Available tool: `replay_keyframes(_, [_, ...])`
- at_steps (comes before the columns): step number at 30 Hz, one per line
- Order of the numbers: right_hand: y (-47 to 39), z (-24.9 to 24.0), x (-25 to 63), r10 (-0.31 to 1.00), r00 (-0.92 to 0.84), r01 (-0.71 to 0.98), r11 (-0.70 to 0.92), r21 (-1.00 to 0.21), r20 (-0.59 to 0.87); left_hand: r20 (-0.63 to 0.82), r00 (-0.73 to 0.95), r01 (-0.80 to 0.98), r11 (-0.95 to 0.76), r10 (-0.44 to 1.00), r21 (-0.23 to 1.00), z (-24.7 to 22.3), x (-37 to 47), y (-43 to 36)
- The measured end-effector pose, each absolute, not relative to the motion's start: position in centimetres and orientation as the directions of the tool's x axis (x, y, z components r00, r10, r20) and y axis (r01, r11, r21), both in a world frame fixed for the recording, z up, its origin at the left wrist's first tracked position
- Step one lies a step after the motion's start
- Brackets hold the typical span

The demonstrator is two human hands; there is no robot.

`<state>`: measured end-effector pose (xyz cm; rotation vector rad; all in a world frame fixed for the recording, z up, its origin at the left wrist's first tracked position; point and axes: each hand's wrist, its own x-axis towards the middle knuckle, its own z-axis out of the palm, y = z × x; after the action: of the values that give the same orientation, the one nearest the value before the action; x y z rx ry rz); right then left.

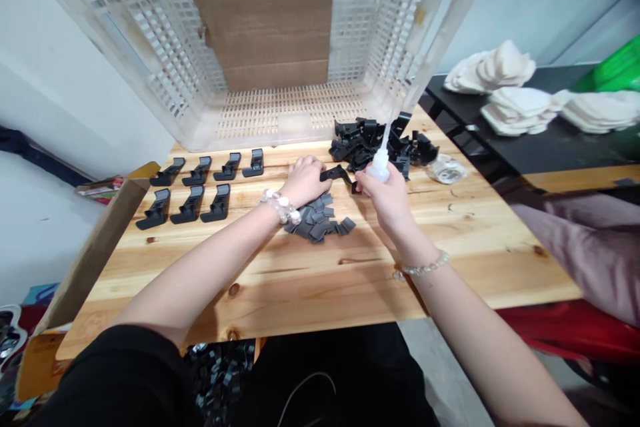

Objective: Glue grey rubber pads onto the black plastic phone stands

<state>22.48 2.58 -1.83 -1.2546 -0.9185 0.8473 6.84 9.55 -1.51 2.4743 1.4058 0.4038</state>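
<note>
My left hand (305, 181) is closed on one end of a bent black plastic bracket (342, 175), just above the wooden table. In my right hand (390, 195) is a small white squeeze bottle (381, 163), its long thin nozzle pointing up. The bracket's far end comes close to the right hand's fingers; whether they touch it I cannot tell. A loose pile of small dark grey pads (316, 219) lies beside and below my left wrist. Behind the bottle is a heap of black plastic brackets (360, 137). Several brackets (190, 203) stand in two rows at the left.
A large white plastic basket (295, 123) lies on its side at the table's back, with cardboard (270, 20) inside. A clear plastic-wrapped item (447, 169) lies right of the heap. White cloth stacks (520, 110) rest on a black table. A person's sleeve (580, 247) shows at right.
</note>
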Motion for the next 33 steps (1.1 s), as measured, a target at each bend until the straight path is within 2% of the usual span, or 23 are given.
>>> replay_keyframes(5, [2.5,-1.8,22.5,0.924,0.372,0.019,0.09,-0.996,0.091,0.13,0.49,0.772,-0.498,0.862,0.395,-0.1,7.5,11.0])
replay_keyframes(10, [2.2,-2.2,21.7,0.965,0.225,0.28,0.07,-0.957,0.137,0.207,0.409,0.684,-0.449,0.889,0.575,3.1,3.0,9.9])
replay_keyframes(12, [2.2,-2.6,21.2,0.979,0.162,0.454,0.036,-0.89,0.122,0.162,0.396,0.638,-0.398,0.904,0.659,4.2,0.2,8.7])
replay_keyframes(14, [2.3,-2.9,20.8,0.985,0.136,0.592,0.007,-0.806,0.109,0.045,0.362,0.624,-0.278,0.931,0.73,4.9,-2.5,7.2])
replay_keyframes(17, [2.6,-3.1,20.3,0.987,0.122,0.659,-0.004,-0.753,0.101,-0.12,0.282,0.593,-0.075,0.952,0.802,5.3,-5.5,4.9])
replay_keyframes(19, [2.6,-3.1,20.3,0.989,0.113,0.664,-0.002,-0.747,0.098,-0.15,0.281,0.535,-0.025,0.948,0.845,5.1,-6.4,3.7])
replay_keyframes(21, [2.5,-3.0,20.3,0.987,0.12,0.64,0.002,-0.768,0.103,-0.13,0.293,0.467,-0.023,0.947,0.884,4.5,-6.4,3.0])
replay_keyframes(23, [2.2,-2.8,20.4,0.988,0.126,0.521,0.013,-0.853,0.092,-0.093,0.273,0.387,-0.02,0.958,0.922,3.7,-5.9,2.7])
replay_keyframes(25, [1.8,-2.5,20.4,0.993,0.1,0.289,0.024,-0.957,0.055,-0.061,0.229,0.254,0.001,0.972,0.967,3.0,-5.1,2.4])
replay_keyframes(27, [1.3,-2.0,20.1,0.998,0.05,0.038,0.021,-0.999,0.023,-0.069,0.191,0.063,0.058,0.979,0.996,2.5,-4.2,2.1])
replay_keyframes(30, [0.7,-1.1,19.5,1.0,-0.003,-0.154,-0.011,-0.988,-0.01,-0.166,0.2,-0.212,0.208,0.966,0.955,1.9,-2.9,1.5])
replay_keyframes(33, [0.1,-0.4,19.0,0.999,-0.011,-0.185,-0.033,-0.982,-0.032,-0.243,0.269,-0.349,0.33,0.932,0.877,1.5,-2.0,0.9])
